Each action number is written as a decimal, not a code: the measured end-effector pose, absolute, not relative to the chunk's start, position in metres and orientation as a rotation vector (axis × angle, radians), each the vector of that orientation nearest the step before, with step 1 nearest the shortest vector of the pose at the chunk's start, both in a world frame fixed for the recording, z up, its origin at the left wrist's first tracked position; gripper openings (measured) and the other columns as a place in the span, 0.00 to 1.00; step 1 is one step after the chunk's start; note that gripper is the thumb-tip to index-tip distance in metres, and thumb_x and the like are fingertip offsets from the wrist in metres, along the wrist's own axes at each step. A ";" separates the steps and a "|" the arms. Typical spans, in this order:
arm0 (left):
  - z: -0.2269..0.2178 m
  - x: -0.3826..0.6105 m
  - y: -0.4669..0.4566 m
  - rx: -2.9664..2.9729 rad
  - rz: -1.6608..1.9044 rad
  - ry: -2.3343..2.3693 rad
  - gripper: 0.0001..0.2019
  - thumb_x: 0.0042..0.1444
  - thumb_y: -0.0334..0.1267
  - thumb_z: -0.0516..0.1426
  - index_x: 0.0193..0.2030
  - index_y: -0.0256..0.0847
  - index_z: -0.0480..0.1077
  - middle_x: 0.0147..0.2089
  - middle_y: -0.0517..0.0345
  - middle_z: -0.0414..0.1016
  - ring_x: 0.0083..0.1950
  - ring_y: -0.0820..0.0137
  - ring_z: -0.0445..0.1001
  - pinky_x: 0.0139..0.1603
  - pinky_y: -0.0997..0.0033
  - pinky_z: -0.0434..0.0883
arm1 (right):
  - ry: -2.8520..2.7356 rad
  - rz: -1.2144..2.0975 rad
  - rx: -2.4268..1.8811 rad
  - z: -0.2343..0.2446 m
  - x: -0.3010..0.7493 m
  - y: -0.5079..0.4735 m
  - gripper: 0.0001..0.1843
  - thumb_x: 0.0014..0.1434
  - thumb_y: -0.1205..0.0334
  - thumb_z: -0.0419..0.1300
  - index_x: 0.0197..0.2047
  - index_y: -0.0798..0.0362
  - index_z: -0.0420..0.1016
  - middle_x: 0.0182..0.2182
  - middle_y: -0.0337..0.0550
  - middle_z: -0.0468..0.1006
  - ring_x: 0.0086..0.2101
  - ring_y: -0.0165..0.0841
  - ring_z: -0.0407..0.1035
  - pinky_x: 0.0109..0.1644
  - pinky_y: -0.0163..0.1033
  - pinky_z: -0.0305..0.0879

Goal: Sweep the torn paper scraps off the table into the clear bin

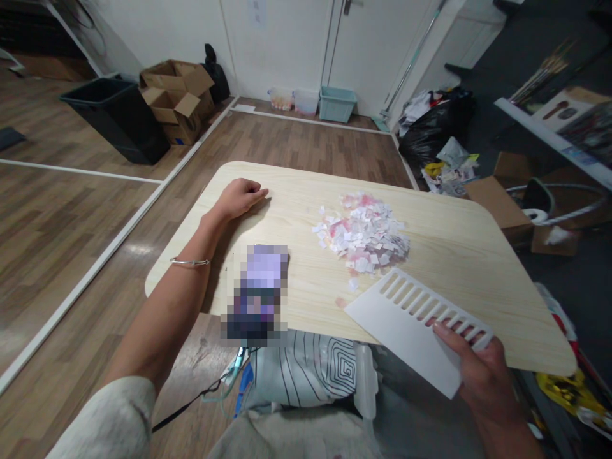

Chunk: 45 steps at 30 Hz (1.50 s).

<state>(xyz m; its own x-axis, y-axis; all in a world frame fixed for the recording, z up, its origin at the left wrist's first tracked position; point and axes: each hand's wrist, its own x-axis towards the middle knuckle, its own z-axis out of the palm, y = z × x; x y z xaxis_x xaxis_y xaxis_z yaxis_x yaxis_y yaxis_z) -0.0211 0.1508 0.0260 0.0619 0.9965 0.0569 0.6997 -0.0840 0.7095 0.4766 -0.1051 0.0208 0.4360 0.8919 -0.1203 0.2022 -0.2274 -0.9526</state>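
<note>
My right hand (485,370) grips a white flat scraper (406,322) with a row of slots along one edge, its thumb on the slotted side. The scraper is tilted over the near edge of the table, with its far corner close to a heap of small paper scraps (366,233), mostly white with some pink. My left hand (241,196) rests on the left part of the table, fingers curled in with nothing visible in them. Nearer me lies a pixelated, phone-like thing (261,280). A few loose scraps lie between the heap and the scraper.
The pale wooden table (296,191) has rounded corners. On the floor stand a black bin (119,121), cardboard boxes (176,102) and a teal basket (337,104). Black bags (435,131) and an open carton (507,197) crowd the right. A patterned cloth (310,370) is below the near edge.
</note>
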 end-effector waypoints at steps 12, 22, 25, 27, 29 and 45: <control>0.027 -0.021 0.150 1.842 0.775 1.681 0.28 0.70 0.46 0.62 0.19 0.49 0.58 0.18 0.63 0.57 0.28 0.68 0.55 0.37 0.60 0.53 | -0.939 0.852 -1.637 0.017 0.474 -0.098 0.23 0.50 0.41 0.87 0.39 0.47 0.90 0.38 0.49 0.93 0.39 0.53 0.90 0.46 0.52 0.88; 0.028 -0.019 0.150 1.830 0.763 1.698 0.27 0.69 0.47 0.62 0.19 0.48 0.58 0.18 0.63 0.58 0.28 0.68 0.56 0.36 0.61 0.53 | -1.077 0.756 -1.636 0.023 0.477 -0.088 0.20 0.48 0.46 0.85 0.37 0.46 0.89 0.38 0.48 0.93 0.42 0.51 0.90 0.54 0.53 0.87; 0.029 -0.018 0.150 1.822 0.764 1.706 0.27 0.69 0.46 0.61 0.19 0.48 0.58 0.18 0.63 0.57 0.29 0.68 0.56 0.37 0.60 0.53 | -1.079 0.803 -1.639 0.021 0.480 -0.087 0.20 0.47 0.45 0.85 0.35 0.46 0.88 0.34 0.46 0.91 0.38 0.50 0.88 0.51 0.53 0.87; 0.030 -0.018 0.149 1.823 0.767 1.704 0.27 0.69 0.46 0.61 0.19 0.48 0.58 0.18 0.63 0.56 0.29 0.68 0.56 0.37 0.60 0.53 | -1.079 0.822 -1.631 0.019 0.481 -0.086 0.20 0.46 0.45 0.86 0.34 0.46 0.87 0.34 0.46 0.91 0.38 0.50 0.88 0.52 0.54 0.86; 0.030 -0.018 0.149 1.824 0.768 1.701 0.27 0.69 0.46 0.61 0.19 0.48 0.58 0.18 0.63 0.56 0.29 0.68 0.55 0.37 0.60 0.53 | -1.052 0.824 -1.629 0.018 0.480 -0.086 0.20 0.46 0.44 0.86 0.33 0.45 0.86 0.33 0.45 0.90 0.38 0.50 0.88 0.53 0.54 0.86; 0.029 -0.019 0.150 1.829 0.757 1.686 0.28 0.71 0.45 0.62 0.19 0.49 0.59 0.17 0.62 0.58 0.27 0.68 0.56 0.37 0.59 0.54 | -0.866 0.746 -1.650 0.016 0.473 -0.097 0.30 0.45 0.37 0.89 0.42 0.49 0.91 0.41 0.50 0.94 0.39 0.46 0.89 0.45 0.46 0.87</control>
